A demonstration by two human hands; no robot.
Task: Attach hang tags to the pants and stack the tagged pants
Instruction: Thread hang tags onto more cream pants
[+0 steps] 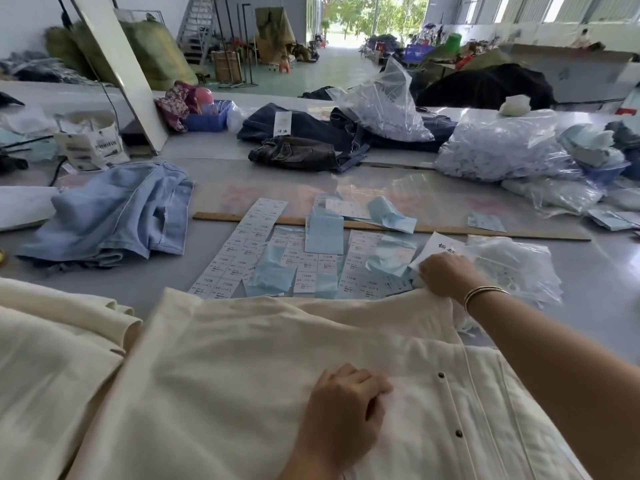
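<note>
Cream pants (221,368) fill the near edge of the grey tabletop (588,271), spread flat with two dark buttons showing along a seam on their right part. Resting on them, the left hand (346,410) has its fingers curled under against the cloth; whether it pinches a fold I cannot tell. At the far right corner of the cream pants, the right hand (446,275), with thin bangles (483,295) on its wrist, grips the fabric edge with bent fingers. A second cream garment (59,341) lies just left of the cream pants, partly under them.

Just beyond the cream pants, white printed tag sheets (239,251) and pale blue hang tags (323,230) lie scattered, some overlapping a long wooden ruler (502,233). A clear bag of tags (512,268) sits beside the right hand. Left of the tag sheets lies a crumpled pair of light blue jeans (114,213). Farther back from the ruler are dark jeans (304,140) and large plastic bags (502,147) of pale pieces.
</note>
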